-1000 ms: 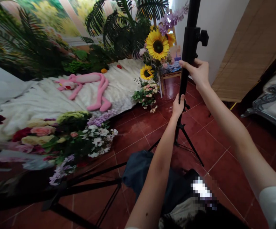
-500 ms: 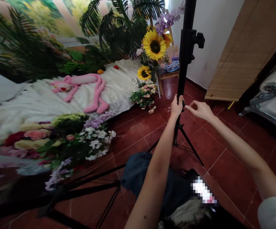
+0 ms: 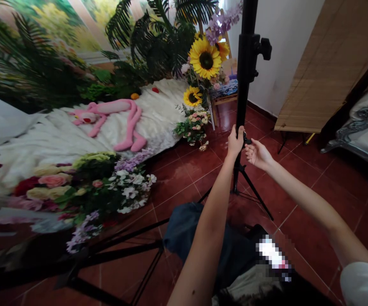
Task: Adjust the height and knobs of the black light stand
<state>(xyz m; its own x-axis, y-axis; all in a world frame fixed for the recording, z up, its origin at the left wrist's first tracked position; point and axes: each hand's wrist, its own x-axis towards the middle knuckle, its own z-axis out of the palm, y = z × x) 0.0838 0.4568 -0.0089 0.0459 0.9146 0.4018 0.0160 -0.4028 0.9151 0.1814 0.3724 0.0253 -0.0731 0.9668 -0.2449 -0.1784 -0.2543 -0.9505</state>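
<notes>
A tall black light stand pole point(image 3: 242, 80) rises in front of me. My left hand point(image 3: 236, 142) is wrapped around it low down. Just beside that grip, my right hand point(image 3: 257, 154) reaches in with its palm turned up, and its fingertips pinch a small black locking knob point(image 3: 246, 140) on the pole. A larger clamp knob point(image 3: 266, 48) sits higher up, out of reach of both hands.
The stand's tripod legs point(image 3: 250, 187) spread on red tile floor point(image 3: 184, 178). A second stand's black legs point(image 3: 113, 242) lie lower left. Below me is a dark blue cloth point(image 3: 184, 225). Ahead are a white fur throw point(image 3: 43, 165), flowers, a pink plush toy point(image 3: 107, 112), and a bamboo blind point(image 3: 317, 72).
My right hand has come down from the upper pole to the small knob and turned palm up. My left hand stays on the pole.
</notes>
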